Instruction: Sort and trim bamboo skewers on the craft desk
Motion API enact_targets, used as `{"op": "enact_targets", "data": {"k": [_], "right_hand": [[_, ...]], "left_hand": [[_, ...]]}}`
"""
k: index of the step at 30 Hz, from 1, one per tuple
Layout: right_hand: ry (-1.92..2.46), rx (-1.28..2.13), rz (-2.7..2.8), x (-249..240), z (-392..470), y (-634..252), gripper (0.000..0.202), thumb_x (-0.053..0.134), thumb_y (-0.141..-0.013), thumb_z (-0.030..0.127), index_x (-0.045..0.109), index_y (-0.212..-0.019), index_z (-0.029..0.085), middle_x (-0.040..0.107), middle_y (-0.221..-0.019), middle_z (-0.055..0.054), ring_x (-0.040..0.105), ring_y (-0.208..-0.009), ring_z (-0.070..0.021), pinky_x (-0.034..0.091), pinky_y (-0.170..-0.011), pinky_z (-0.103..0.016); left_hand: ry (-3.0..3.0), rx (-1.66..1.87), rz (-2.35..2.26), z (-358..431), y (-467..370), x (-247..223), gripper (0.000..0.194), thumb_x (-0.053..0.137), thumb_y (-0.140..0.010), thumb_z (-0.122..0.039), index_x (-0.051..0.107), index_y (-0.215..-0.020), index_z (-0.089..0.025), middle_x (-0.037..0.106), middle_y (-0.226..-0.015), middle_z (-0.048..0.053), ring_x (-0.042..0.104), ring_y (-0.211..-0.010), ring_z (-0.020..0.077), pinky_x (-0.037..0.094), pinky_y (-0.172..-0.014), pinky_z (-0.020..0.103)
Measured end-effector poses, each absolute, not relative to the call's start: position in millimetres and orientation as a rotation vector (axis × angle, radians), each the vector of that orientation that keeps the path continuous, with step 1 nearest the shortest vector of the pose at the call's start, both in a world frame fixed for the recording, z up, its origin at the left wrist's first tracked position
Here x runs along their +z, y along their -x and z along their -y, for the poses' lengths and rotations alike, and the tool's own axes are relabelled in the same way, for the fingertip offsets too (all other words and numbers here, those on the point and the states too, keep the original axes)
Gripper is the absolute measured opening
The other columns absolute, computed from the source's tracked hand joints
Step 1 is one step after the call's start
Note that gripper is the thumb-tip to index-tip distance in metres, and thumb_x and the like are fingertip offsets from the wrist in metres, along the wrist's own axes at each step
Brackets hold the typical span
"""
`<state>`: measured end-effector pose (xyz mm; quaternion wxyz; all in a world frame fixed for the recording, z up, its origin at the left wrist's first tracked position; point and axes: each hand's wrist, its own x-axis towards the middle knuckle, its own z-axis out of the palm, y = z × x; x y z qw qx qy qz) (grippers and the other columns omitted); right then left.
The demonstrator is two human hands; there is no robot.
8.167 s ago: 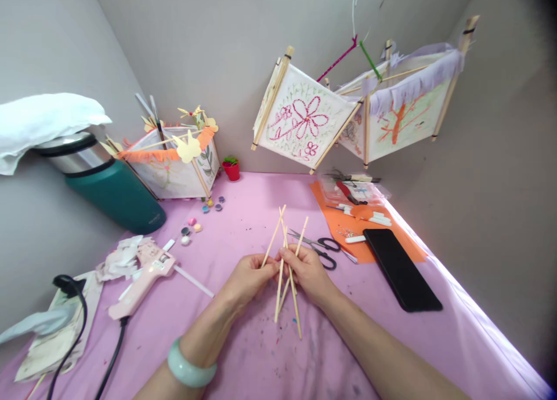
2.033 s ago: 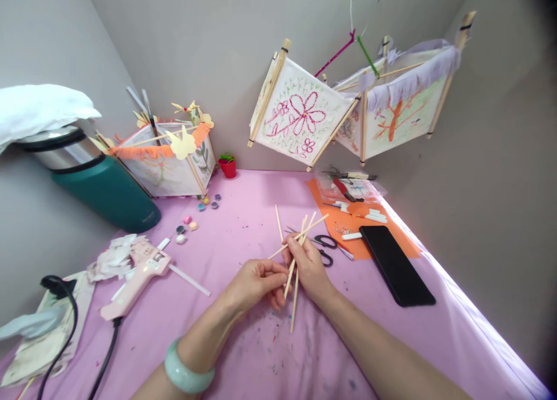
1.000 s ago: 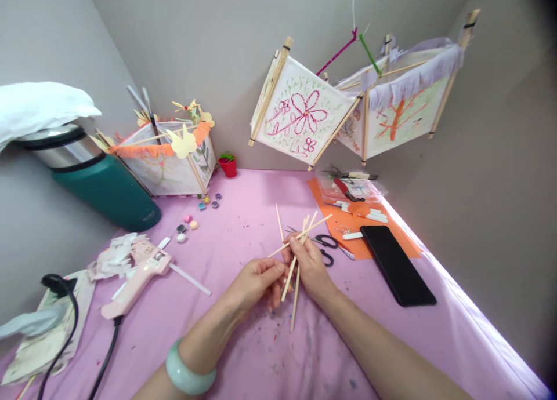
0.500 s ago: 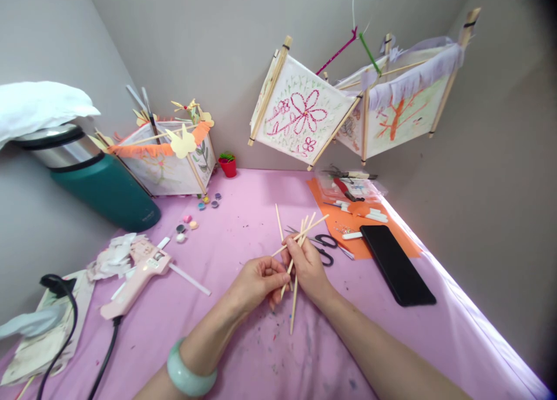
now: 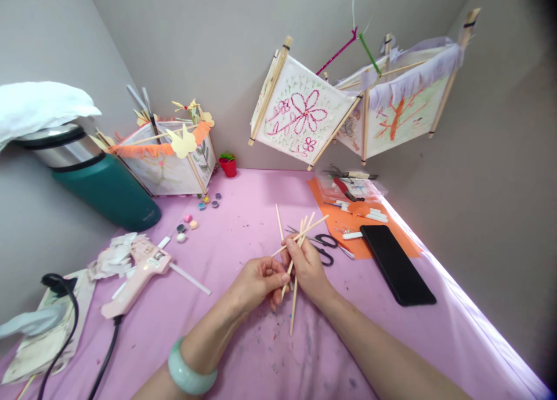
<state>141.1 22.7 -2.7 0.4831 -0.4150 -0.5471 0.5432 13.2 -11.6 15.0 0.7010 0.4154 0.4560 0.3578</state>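
Note:
Several thin wooden sticks [image 5: 293, 307] cross one another between my two hands, above the purple cloth. My right hand [image 5: 307, 266] is closed round the bundle near its middle, with thumb and fingers pinching where the sticks cross. From the other side, my left hand [image 5: 261, 281] pinches the lower part of a stick between thumb and fingers; its fingertips are partly hidden. Stick ends fan out above my right hand, and one long stick points down below. Scissors [image 5: 326, 248] with black handles lie just behind my right hand, their blades partly covered by the sticks.
A pink glue gun [image 5: 141, 278] with a cord lies left, near small paint pots [image 5: 187, 219]. A teal bottle [image 5: 104, 185] and a decorated lantern [image 5: 161, 168] stand behind. A black phone [image 5: 398, 264] rests partly on orange sheets [image 5: 404, 244] at right. Painted lanterns [image 5: 300, 107] hang above.

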Motion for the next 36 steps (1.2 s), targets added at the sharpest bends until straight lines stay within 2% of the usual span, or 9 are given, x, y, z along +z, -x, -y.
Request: {"op": "enact_targets", "data": {"k": [12, 17, 24, 36], "right_hand": [[1.035, 1.305, 1.314, -5.3, -26.4, -141.3, 0.032, 0.045, -0.087, 0.05, 0.051, -0.087, 0.019, 0.048, -0.061, 0.005, 0.04, -0.044, -0.0077, 0.033, -0.041, -0.02], [1.049, 1.333, 1.292, -4.9, -26.2, -141.7, 0.033, 0.046, -0.086, 0.051, 0.051, -0.087, 0.019, 0.049, -0.061, 0.005, 0.041, -0.044, -0.0083, 0.034, -0.041, -0.02], [1.038, 1.326, 1.313, -2.4, -24.5, -141.9, 0.031, 0.046, -0.087, 0.05, 0.05, -0.085, 0.02, 0.048, -0.062, 0.005, 0.04, -0.044, -0.0077, 0.033, -0.04, -0.02], [1.031, 1.355, 1.324, -3.8, -23.9, -141.4, 0.032, 0.046, -0.086, 0.052, 0.051, -0.086, 0.02, 0.048, -0.061, 0.004, 0.041, -0.044, -0.0085, 0.034, -0.04, -0.021]], "left_hand": [[-0.985, 0.823, -1.06, 14.6, -18.2, 15.2, 0.03, 0.065, -0.071, -0.042, 0.05, -0.068, -0.016, 0.054, -0.04, -0.002, 0.046, -0.033, 0.0085, 0.037, -0.037, 0.019], [-0.888, 0.781, -1.034, 12.9, -16.0, 16.3, 0.034, 0.07, -0.065, -0.042, 0.055, -0.075, -0.013, 0.062, -0.053, 0.001, 0.051, -0.036, 0.009, 0.043, -0.039, 0.021], [-0.877, 0.717, -0.943, 12.3, -8.8, 16.7, 0.033, 0.069, -0.068, -0.042, 0.059, -0.076, -0.011, 0.064, -0.059, 0.004, 0.054, -0.04, 0.0096, 0.046, -0.043, 0.022], [-0.947, 0.742, -1.021, 15.3, -15.7, 21.9, 0.03, 0.064, -0.07, -0.042, 0.051, -0.067, -0.015, 0.056, -0.046, 0.0, 0.045, -0.032, 0.0074, 0.034, -0.036, 0.018]]}}
